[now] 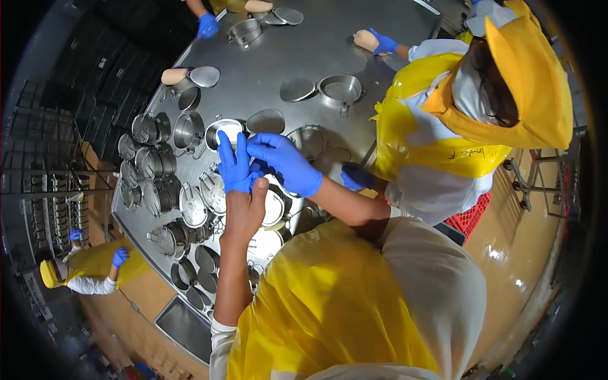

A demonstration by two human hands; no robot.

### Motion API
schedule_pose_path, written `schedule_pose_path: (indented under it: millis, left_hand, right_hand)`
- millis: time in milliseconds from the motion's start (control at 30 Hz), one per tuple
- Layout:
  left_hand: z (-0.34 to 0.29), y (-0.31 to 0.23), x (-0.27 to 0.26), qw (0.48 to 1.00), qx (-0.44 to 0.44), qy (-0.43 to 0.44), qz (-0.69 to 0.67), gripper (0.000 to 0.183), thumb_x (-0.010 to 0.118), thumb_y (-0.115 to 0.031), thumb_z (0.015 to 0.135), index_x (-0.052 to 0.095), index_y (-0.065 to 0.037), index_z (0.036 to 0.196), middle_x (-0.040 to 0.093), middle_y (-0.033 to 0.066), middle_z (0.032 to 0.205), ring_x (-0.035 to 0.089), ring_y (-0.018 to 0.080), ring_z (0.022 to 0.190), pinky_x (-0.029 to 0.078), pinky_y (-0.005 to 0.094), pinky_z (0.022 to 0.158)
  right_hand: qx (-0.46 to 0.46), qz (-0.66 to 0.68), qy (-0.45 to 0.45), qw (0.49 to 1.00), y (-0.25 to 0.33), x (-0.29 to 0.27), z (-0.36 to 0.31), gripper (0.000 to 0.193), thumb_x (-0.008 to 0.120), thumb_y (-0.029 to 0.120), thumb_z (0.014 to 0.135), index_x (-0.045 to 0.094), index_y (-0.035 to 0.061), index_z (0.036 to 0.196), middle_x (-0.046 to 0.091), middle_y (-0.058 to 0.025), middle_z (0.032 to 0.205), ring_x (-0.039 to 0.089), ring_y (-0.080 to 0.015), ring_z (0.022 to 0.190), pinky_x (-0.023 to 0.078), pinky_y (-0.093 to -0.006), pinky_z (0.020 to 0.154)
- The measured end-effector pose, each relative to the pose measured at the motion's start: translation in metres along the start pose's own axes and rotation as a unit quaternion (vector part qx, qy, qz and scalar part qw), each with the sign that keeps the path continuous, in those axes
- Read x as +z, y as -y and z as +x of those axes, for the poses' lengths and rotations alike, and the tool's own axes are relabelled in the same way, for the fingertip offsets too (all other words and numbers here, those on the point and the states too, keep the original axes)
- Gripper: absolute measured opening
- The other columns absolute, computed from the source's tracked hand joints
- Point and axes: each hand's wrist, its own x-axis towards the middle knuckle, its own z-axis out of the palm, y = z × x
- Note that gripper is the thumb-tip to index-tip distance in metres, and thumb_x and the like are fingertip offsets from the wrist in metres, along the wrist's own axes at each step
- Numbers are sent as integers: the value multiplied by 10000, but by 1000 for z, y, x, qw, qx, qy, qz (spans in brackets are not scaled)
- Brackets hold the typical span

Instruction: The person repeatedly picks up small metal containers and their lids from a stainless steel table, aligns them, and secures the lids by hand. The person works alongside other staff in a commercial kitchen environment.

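Observation:
A blue disposable glove covers the fingers of my left hand, while its thumb and wrist are bare. The left fingers are stretched out and apart. My right hand, fully gloved in blue, has its fingers pinched at the edge of that glove beside the left fingers. Both hands are above a steel table, over several metal molds. Just past my fingertips are an oval metal mold and an oval lid. My forearms and right hand partly hide the molds below.
Stacked metal molds crowd the left side of the steel table. At right, a co-worker in a yellow apron holds a pinkish block. Another gloved hand is at the far edge. A red crate stands beside me.

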Motion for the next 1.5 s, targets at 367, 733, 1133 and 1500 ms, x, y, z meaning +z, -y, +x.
schedule_pose_path:
  millis: [367, 733, 1133, 1500]
  left_hand:
    - [-16, 7, 3, 989, -35, 26, -140, 848, 371, -641, 1081, 280, -25, 1657, 44, 216, 1760, 340, 352, 1544, 363, 447, 1202]
    - [-29, -4, -14, 997, -27, -18, -73, 662, 464, -425, 1090, 363, -63, 1635, 109, 275, 1740, 244, 428, 1581, 275, 485, 1235]
    - [-45, -17, -29, 999, -48, -1, -25, 793, 541, -476, 1058, 249, -68, 1671, 96, 305, 1727, 217, 496, 1571, 221, 522, 1248]
    - [-25, -22, -37, 955, -19, -43, -292, 954, 515, -594, 1051, 36, -71, 1690, 179, 245, 1730, 307, 372, 1554, 253, 458, 1259]
  right_hand:
    - [9, 108, 85, 990, -33, -16, -2, 183, 679, 159, 1021, 652, 24, 1141, 689, -55, 970, 665, -131, 849, 557, -293, 804]
    - [-32, -59, 68, 995, -17, 4, -7, 158, 624, 71, 1007, 656, 7, 1148, 697, -42, 1005, 665, -113, 883, 558, -280, 781]
    - [-56, -139, 13, 989, -11, 36, -20, 231, 564, 24, 996, 621, 20, 1219, 622, 22, 1017, 557, -60, 934, 471, -236, 836]
    - [-197, -194, 4, 961, 1, 44, -9, 91, 582, 89, 1054, 625, 25, 1102, 632, -1, 947, 604, -72, 857, 512, -240, 769]
